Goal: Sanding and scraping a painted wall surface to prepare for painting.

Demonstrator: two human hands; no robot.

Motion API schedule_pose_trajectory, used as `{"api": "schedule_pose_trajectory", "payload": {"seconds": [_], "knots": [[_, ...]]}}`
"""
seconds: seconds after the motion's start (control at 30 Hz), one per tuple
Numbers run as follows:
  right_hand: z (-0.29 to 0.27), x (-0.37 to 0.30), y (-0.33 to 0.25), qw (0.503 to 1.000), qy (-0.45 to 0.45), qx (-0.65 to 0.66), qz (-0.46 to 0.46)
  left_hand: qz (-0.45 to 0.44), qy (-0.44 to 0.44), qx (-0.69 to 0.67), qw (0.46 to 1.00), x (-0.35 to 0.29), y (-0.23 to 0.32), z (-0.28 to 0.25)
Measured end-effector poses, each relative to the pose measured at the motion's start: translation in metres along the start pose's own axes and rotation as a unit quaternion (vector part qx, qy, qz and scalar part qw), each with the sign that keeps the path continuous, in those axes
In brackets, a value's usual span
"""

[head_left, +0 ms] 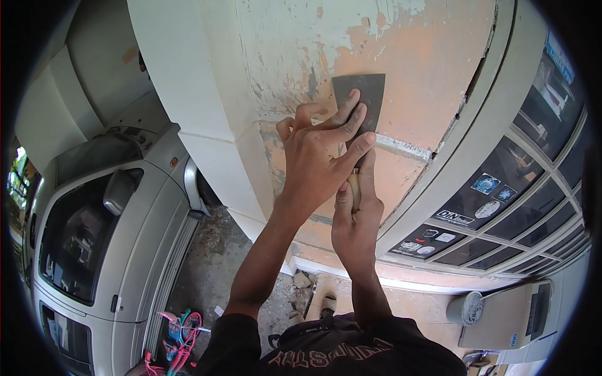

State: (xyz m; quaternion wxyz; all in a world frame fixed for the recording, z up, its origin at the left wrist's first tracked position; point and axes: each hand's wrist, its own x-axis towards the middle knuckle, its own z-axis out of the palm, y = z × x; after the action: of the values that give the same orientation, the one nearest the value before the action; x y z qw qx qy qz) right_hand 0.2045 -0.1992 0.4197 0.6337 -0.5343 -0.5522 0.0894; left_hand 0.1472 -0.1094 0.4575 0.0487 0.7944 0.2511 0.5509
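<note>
A putty knife (370, 86) with a wide dark blade and a pale handle lies against the wall (433, 59), its broad edge pointing up. My right hand (359, 233) is closed around the handle, with the index finger stretched along it toward the blade. Over the blade, my left hand (318, 153) presses with two fingertips and the thumb, while its other fingers are bent out to the left. Around the blade the wall is patchy: whitish paint is worn off, baring a pinkish-orange layer with grey spots. A whitish groove (401, 147) runs across it below the blade.
A paned window (501, 188) with stickers stands right of the wall. At left are a silver vehicle (135, 244) and a pink child's bicycle (185, 338). Rubble (302, 280) lies by the wall's foot. A bucket (465, 309) and a beige appliance (508, 316) stand lower right.
</note>
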Motion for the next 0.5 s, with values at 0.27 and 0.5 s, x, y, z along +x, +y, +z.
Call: {"api": "schedule_pose_trajectory", "payload": {"seconds": [0.27, 0.5], "knots": [[0.01, -0.002, 0.0, 0.999, 0.04, 0.024, -0.014, -0.007, 0.01, -0.007, 1.0, -0.003, -0.003, 0.004], [0.01, 0.002, -0.001, 0.999, 0.025, 0.009, -0.029, -0.014, 0.021, -0.006, 1.0, -0.001, 0.001, 0.002]]}}
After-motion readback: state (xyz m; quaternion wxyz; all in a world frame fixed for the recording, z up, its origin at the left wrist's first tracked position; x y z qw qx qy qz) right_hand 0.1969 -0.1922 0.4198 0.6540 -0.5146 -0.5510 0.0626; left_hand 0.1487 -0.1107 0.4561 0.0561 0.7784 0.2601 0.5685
